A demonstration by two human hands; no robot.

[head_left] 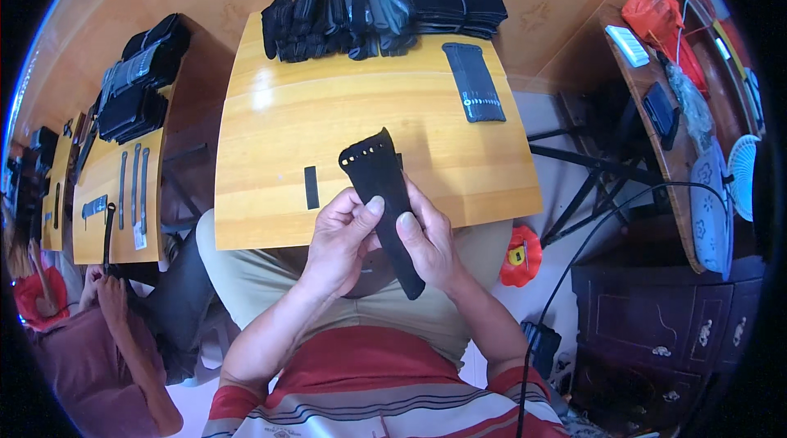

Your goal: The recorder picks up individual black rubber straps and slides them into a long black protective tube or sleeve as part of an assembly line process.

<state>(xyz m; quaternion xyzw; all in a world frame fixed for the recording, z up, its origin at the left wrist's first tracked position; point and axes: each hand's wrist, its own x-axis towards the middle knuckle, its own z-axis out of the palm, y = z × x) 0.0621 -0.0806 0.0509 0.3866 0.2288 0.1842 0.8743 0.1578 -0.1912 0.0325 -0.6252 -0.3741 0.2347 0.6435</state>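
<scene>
A long black piece of knitted fabric (387, 192), with a row of small light holes along its wider far end, hangs at a slant over the near edge of the table. My left hand (343, 234) grips its left side, thumb on top. My right hand (426, 237) pinches the right side, its thumb also near the upper face. The narrower end points down toward my lap. On the table to the left lies a short black strip (311, 187). A flat dark packet (475, 82) with pale markings near its lower end rests at the far right.
Upright bundles of dark fabric (340, 15) and a tied stack (453, 3) line the back of the yellow table (270, 126). On the left, another person (102, 339) handles a black strap at a second table (152, 225). A black cable (586, 237) hangs at right.
</scene>
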